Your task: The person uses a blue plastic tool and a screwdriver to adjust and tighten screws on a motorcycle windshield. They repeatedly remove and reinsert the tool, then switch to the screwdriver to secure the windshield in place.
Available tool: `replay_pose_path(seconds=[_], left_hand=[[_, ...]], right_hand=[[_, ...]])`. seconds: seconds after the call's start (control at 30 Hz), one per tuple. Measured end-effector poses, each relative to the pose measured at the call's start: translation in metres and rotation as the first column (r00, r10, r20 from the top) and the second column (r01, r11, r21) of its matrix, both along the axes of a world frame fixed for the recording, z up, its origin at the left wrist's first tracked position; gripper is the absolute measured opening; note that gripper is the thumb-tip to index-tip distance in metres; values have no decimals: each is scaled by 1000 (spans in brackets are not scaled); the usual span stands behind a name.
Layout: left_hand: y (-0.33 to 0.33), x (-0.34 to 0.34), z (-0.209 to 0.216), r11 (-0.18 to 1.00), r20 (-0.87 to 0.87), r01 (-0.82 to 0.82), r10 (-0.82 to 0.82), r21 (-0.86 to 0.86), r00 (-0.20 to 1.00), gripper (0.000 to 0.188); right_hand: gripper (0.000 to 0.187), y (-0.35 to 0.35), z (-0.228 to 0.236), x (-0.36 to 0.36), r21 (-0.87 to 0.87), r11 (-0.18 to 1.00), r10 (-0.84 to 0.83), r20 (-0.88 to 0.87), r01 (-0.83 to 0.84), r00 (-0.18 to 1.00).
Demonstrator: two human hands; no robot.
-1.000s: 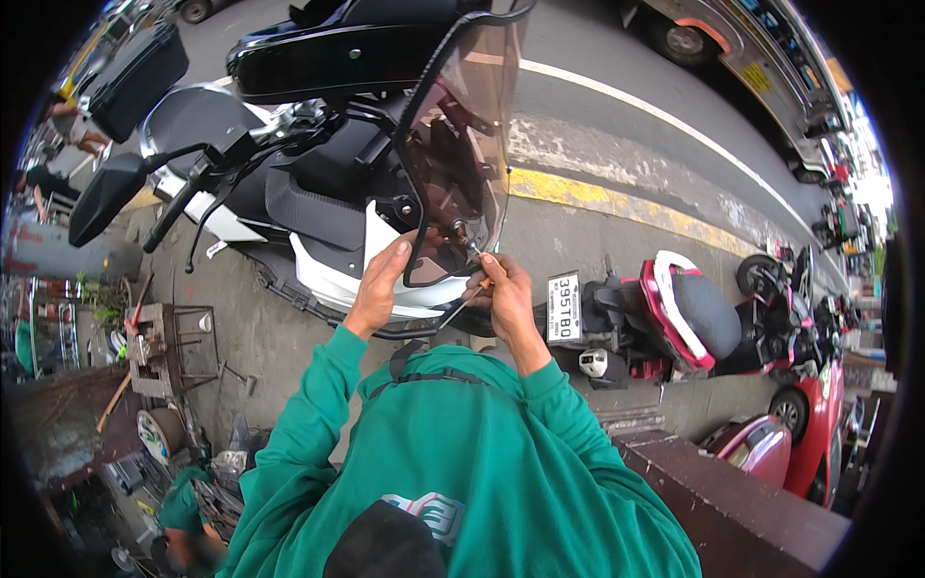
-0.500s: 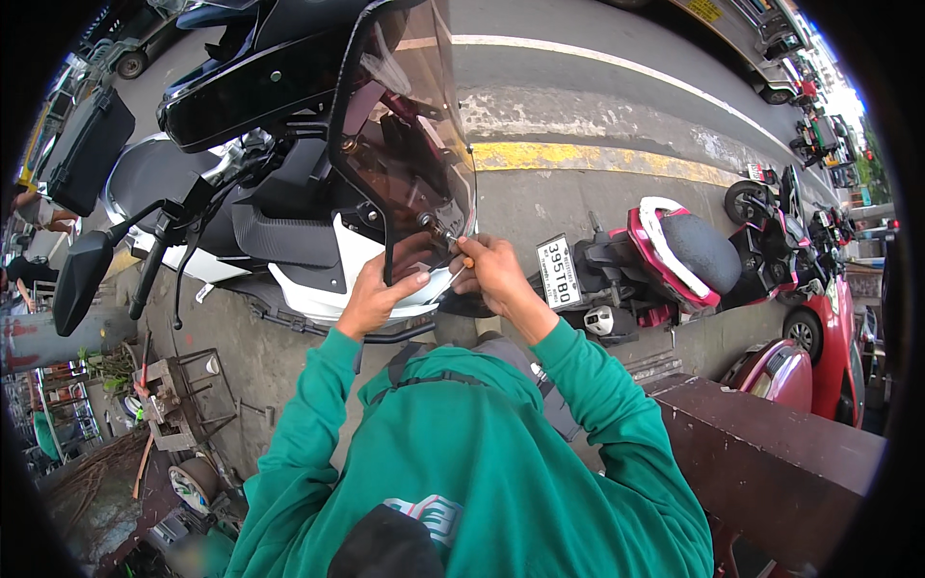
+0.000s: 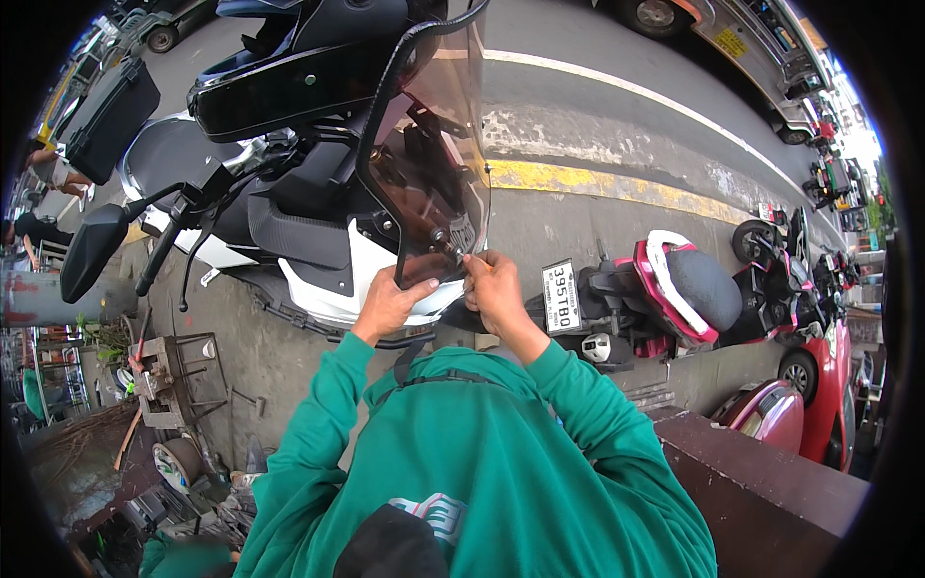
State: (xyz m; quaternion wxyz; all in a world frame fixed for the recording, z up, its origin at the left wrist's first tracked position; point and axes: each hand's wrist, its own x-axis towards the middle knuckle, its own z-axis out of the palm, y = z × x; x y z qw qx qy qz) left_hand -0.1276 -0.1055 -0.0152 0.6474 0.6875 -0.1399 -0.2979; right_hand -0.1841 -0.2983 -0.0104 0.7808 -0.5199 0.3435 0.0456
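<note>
A white and black motorcycle (image 3: pixel 361 275) stands in front of me, with a tinted windshield (image 3: pixel 424 183) at its front. My left hand (image 3: pixel 390 306) grips the windshield's lower edge, thumb on the near side and fingers partly hidden behind the tinted sheet. Close beside it on the right, my right hand (image 3: pixel 498 294) pinches a small orange-handled tool (image 3: pixel 483 264) at the windshield's lower corner. Its tip is too small to make out. A round metal fastener (image 3: pixel 438 235) shows just above my hands.
A pink and black scooter (image 3: pixel 689 275) is parked to the right, near a brown metal box (image 3: pixel 761 482). The motorcycle's mirror (image 3: pixel 93 252) juts out left. A rusty metal stand (image 3: pixel 169 380) is at lower left. Beyond the yellow curb line (image 3: pixel 597 183), a large vehicle (image 3: pixel 742 48) stands on the road.
The whole view has shifted, so the motorcycle sits slightly further right and lower. My right hand has turned a little around the tool; my left hand keeps its hold on the windshield.
</note>
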Motion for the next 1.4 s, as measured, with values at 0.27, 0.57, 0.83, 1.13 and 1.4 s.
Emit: replay_pose_path(seconds=[0.27,0.57,0.83,1.13,1.4], left_hand=[[-4,-4,-1,997,5,-78,78,-22,997,47],[14,-47,4,924,164,-382,376,4,912,61],[12,-43,23,936,264,-352,346,-26,900,60],[-15,-92,39,818,603,-572,429,57,672,24],[-83,-58,-13,920,-445,-379,301,-97,843,37]], right_hand=[[14,-7,-29,-7,-826,562,301,165,-35,939],[22,-38,-16,-10,-991,1,643,-104,-137,759],[30,-47,-12,-15,-768,547,490,-30,-334,871],[26,-40,-7,-26,-684,725,339,253,-80,906],[44,-31,-3,-27,-683,688,310,581,244,753]])
